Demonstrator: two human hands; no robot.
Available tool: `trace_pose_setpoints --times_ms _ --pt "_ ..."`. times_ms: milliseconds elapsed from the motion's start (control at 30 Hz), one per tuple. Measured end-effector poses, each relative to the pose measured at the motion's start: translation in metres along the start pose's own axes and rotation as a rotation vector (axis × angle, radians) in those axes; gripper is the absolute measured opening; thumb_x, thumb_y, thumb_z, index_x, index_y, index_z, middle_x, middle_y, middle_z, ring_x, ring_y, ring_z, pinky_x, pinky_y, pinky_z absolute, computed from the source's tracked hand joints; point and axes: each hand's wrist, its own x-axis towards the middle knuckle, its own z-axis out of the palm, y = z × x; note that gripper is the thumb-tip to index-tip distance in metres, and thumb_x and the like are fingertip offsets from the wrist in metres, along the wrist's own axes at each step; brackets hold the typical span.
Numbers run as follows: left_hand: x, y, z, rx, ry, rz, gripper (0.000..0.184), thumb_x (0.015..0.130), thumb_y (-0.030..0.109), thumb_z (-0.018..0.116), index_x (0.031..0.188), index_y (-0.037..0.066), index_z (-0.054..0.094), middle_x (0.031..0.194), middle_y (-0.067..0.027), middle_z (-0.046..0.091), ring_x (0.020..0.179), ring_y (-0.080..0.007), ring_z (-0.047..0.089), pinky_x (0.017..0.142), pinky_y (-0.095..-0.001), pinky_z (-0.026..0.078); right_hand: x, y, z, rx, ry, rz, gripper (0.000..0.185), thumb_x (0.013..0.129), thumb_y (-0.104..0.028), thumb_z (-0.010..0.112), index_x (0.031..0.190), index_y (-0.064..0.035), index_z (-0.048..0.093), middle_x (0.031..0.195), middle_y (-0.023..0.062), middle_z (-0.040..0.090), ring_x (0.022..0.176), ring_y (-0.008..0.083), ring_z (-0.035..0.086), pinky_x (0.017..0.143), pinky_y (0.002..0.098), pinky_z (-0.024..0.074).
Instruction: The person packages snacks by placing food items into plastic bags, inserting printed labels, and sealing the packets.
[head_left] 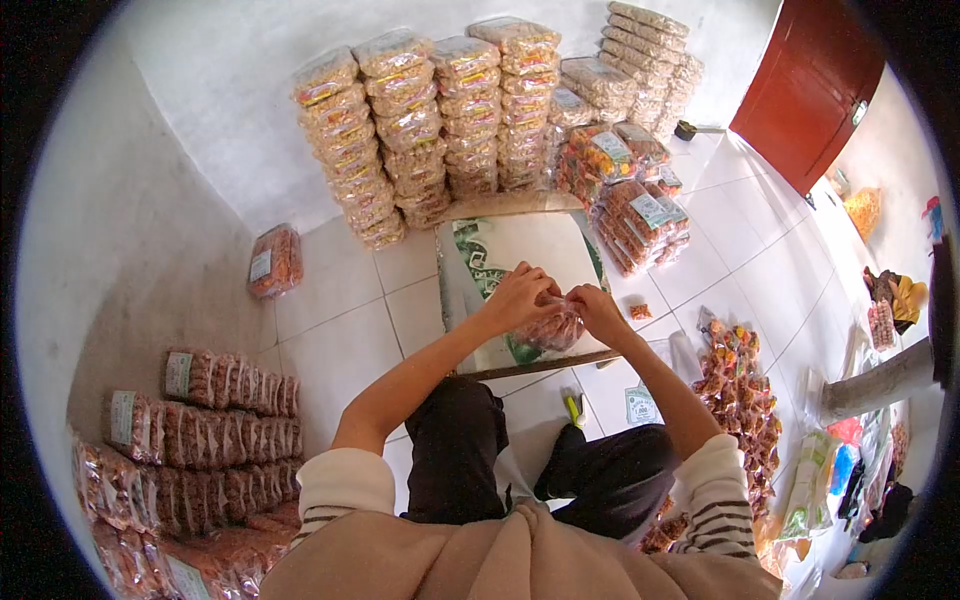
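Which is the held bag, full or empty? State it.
Not empty: brownish contents show through the clear bag; how full, I cannot tell.

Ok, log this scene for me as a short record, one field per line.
Left hand: pinching the gathered top of a clear bag
Right hand: pinching the same bag top, beside the left
Work surface: low table, green-and-white sheeting on it
Back wall: tall stacks of pale packs
Left side: rows of reddish-brown packs
Floor, front: yellow-green tool, type unclear
Far right: red door
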Motion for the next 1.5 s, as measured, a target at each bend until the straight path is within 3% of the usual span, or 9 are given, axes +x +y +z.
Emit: trace_pose_setpoints --times_ms 300,533,833,900,1000,1100,1167,1367,1500 --pt "0.011 -0.01 0.01 0.078 -0.103 -0.129 0.019 0.075 0.029 0.058 0.084 0.013 0.063 0.083 -0.0032 0.057 0.091 -0.0242 0.045 0.077 -0.0405 0.036 -0.011 -0.012 -0.007 0.206 0.152 0.079 0.011 0.073 -0.01 0.058 0.078 0.0002 0.057 0.076 0.0139 0.055 0.078 0.0302 0.052 0.07 0.0377 0.042" --pt "0.013 -0.01 0.012 0.102 -0.157 -0.219 0.022 0.075 0.034 0.057 0.083 0.015 0.064 0.082 -0.0029 0.057 0.091 -0.0232 0.045 0.076 -0.0434 0.033 -0.029 -0.031 -0.001 -0.066 0.233 -0.077 0.031 0.063 -0.005 0.065 0.09 -0.0018 0.051 0.09 0.0116 0.047 0.087 0.0297 0.045 0.074 0.0377 0.0383" --pt "0.015 -0.017 0.019 0.133 -0.188 -0.258 0.032 0.074 0.048 0.055 0.083 0.018 0.063 0.085 -0.0063 0.052 0.088 -0.0276 0.044 0.073 -0.0455 0.037 -0.023 -0.03 0.005 -0.127 0.357 -0.17 0.022 0.065 -0.006 0.064 0.083 0.0011 0.054 0.08 0.0134 0.052 0.08 0.0298 0.049 0.07 0.0367 0.0404" --pt "0.013 -0.019 0.021 0.138 -0.188 -0.279 0.032 0.073 0.049 0.056 0.083 0.019 0.064 0.087 -0.0076 0.051 0.088 -0.0281 0.044 0.073 -0.0446 0.037 -0.018 -0.022 0.004 0.063 0.154 0.126 0.01 0.067 -0.006 0.059 0.073 0.0002 0.056 0.075 0.0148 0.054 0.076 0.0308 0.052 0.068 0.0381 0.0426" --pt "0.008 -0.017 0.02 0.07 -0.213 -0.326 0.034 0.071 0.049 0.058 0.083 0.018 0.063 0.09 -0.0092 0.049 0.086 -0.028 0.044 0.073 -0.0427 0.038 -0.014 -0.013 0.0 0.095 0.141 0.065 0.005 0.066 -0.004 0.057 0.069 0.0006 0.057 0.068 0.0162 0.056 0.067 0.0315 0.055 0.061 0.038 0.0442" --pt "-0.004 -0.011 0.014 0.079 0.04 -0.022 0.031 0.069 0.044 0.061 0.081 0.015 0.062 0.088 -0.0081 0.05 0.085 -0.027 0.044 0.073 -0.0396 0.038 -0.012 -0.009 -0.004 0.096 0.088 0.068 0.006 0.066 -0.003 0.056 0.071 -0.0001 0.058 0.068 0.0161 0.057 0.065 0.0305 0.056 0.06 0.0371 0.0444" --pt "-0.01 -0.006 0.009 -0.041 0.001 -0.013 0.022 0.065 0.029 0.068 0.075 0.011 0.062 0.085 -0.0071 0.054 0.088 -0.0234 0.048 0.075 -0.0344 0.04 -0.017 -0.011 -0.001 0.128 0.029 0.113 0.006 0.067 -0.004 0.056 0.072 -0.0003 0.059 0.068 0.0163 0.057 0.066 0.0305 0.057 0.06 0.0375 0.0444" --pt "-0.016 0.0 0.006 -0.311 -0.39 -0.002 0.022 0.062 0.025 0.07 0.07 0.007 0.061 0.064 -0.0063 0.057 0.062 -0.0203 0.056 0.059 -0.0297 0.044 -0.067 -0.041 0.021 0.096 0.127 0.0 0.003 0.072 -0.004 0.053 0.074 -0.0035 0.051 0.073 0.0133 0.048 0.074 0.0322 0.05 0.065 0.0402 0.0414" --pt "-0.035 0.014 0.017 -0.314 -0.383 0.104 0.02 0.061 0.023 0.071 0.064 0.008 0.058 0.065 -0.0054 0.055 0.068 -0.021 0.053 0.061 -0.0318 0.042 -0.096 -0.051 0.035 -0.007 0.134 -0.016 0.004 0.073 -0.005 0.052 0.076 -0.0036 0.05 0.076 0.0124 0.049 0.078 0.0296 0.048 0.07 0.0389 0.0397"
